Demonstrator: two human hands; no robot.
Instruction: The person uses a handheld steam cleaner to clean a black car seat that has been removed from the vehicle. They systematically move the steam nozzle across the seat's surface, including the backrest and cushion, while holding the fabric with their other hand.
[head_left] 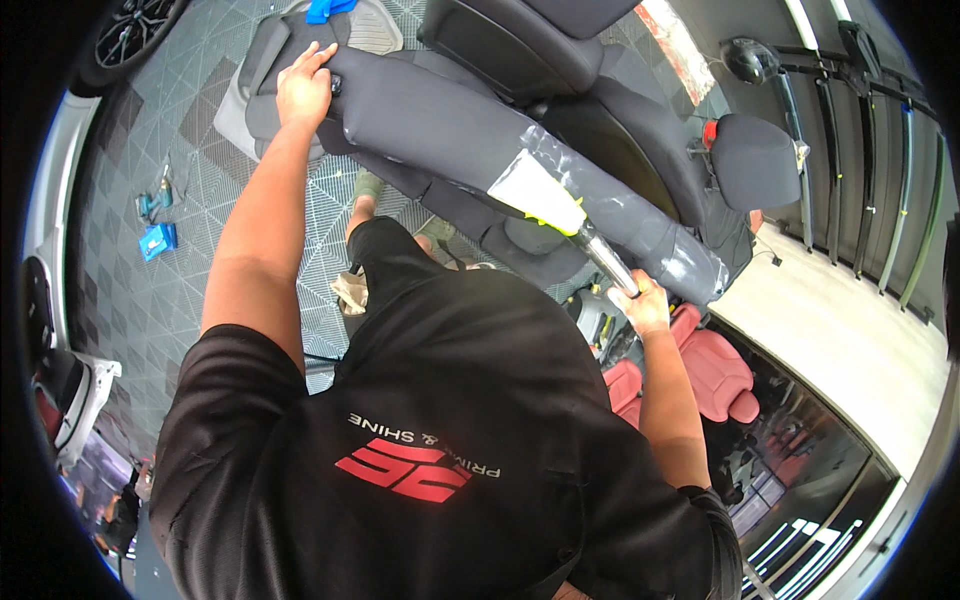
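Note:
A long dark grey car seat cushion [430,110] lies slantwise in front of me, with white foam smeared over its right half. My right hand [643,303] is closed around the metal tube of an extractor vacuum nozzle [607,262]. The nozzle's wide, whitish clear head [527,187] has yellow-green edging and lies against the foamy fabric. At the cushion's far left end, my left hand [304,92] grips the edge, fingers bent over it. A small black part [336,84] sticks out beside that hand.
More dark grey seats [510,50] stand behind, one with a headrest [755,162]. A blue cordless drill [155,200] and a blue box [158,241] lie on the tiled floor at left. Red seats [715,370] are at right. A car wheel [135,30] shows at upper left.

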